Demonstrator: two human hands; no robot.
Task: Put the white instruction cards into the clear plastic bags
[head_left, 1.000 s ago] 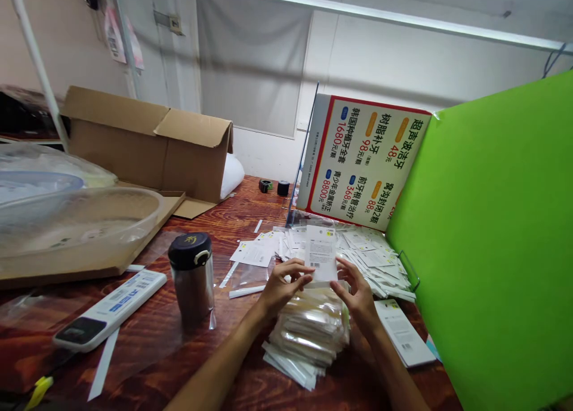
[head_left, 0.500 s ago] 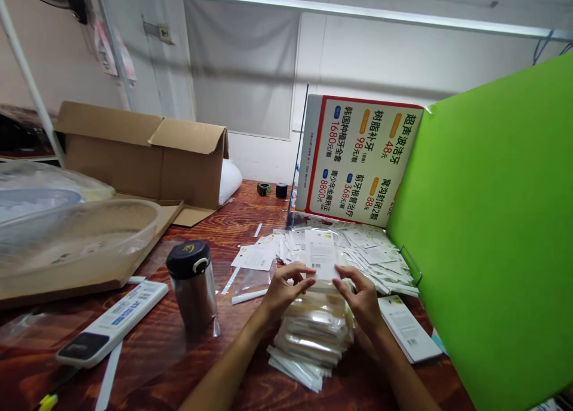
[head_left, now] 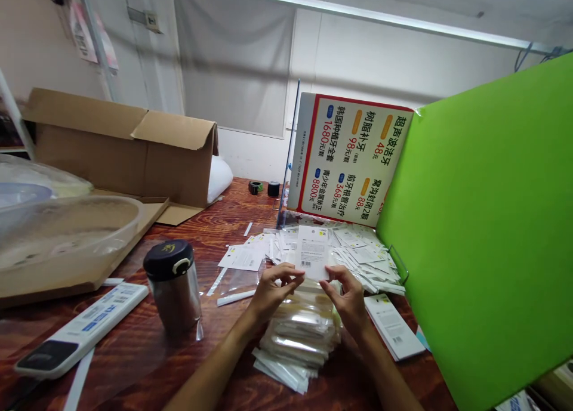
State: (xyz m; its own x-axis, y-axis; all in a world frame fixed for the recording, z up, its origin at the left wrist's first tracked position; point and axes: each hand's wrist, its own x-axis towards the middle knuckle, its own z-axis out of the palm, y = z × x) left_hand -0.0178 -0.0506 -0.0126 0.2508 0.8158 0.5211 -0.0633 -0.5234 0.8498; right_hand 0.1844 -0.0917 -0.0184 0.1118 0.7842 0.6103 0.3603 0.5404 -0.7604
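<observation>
A white printed card [head_left: 312, 250] with a yellow mark and a barcode stands upright between my hands. My left hand [head_left: 278, 286] is closed, thumb and forefinger pinching at the card's lower left corner. At the lower right corner, my right hand [head_left: 347, 291] pinches in the same way. The card's bottom edge meets the top of a pile of clear plastic bags [head_left: 304, 327] beneath my hands; whether it is inside a bag I cannot tell. Behind lies a spread heap of similar cards [head_left: 364, 256]. A neat stack of cards [head_left: 394, 327] rests right of my right hand.
On the left are a black-lidded bottle [head_left: 172, 286], a white power strip [head_left: 85, 330], a clear plastic tub [head_left: 67, 238] and a cardboard box [head_left: 120, 154]. A green panel [head_left: 483, 220] and a printed sign board [head_left: 349, 160] bound the right and back.
The view has shifted slightly, so everything sits further left. Both hands keep their hold at the card's lower corners, with little other movement.
</observation>
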